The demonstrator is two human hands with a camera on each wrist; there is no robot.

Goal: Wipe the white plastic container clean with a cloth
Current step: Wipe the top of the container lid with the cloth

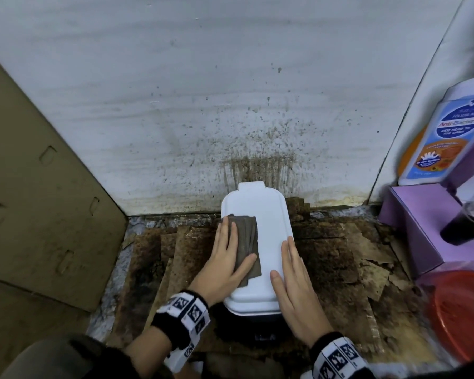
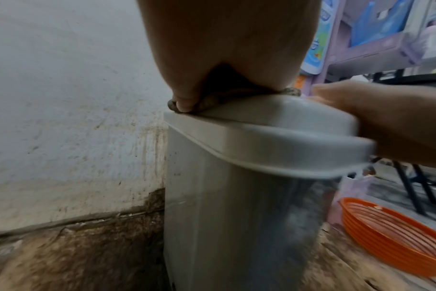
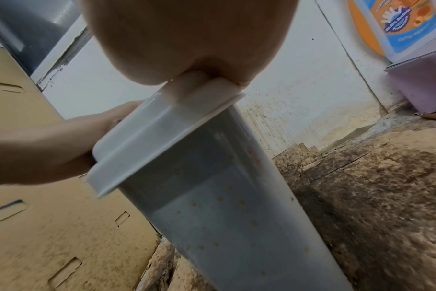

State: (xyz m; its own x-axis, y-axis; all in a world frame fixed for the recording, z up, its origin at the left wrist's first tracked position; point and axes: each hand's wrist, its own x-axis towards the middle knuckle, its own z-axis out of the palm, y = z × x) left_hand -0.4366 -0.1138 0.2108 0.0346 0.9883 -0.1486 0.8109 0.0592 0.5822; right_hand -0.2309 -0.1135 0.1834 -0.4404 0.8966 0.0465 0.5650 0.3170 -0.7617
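Observation:
The white plastic container stands upright against the stained wall, its lid closed over a translucent body. A folded grey-brown cloth lies on the left half of the lid. My left hand presses flat on the cloth with straight fingers, the thumb across its near corner. In the left wrist view the cloth is squeezed between palm and lid. My right hand rests flat on the lid's right edge, fingers straight, and holds nothing.
A cardboard sheet leans at the left. Dirty cardboard scraps cover the floor around the container. At the right are a purple box, a wash bottle, a cup of dark liquid and an orange basket.

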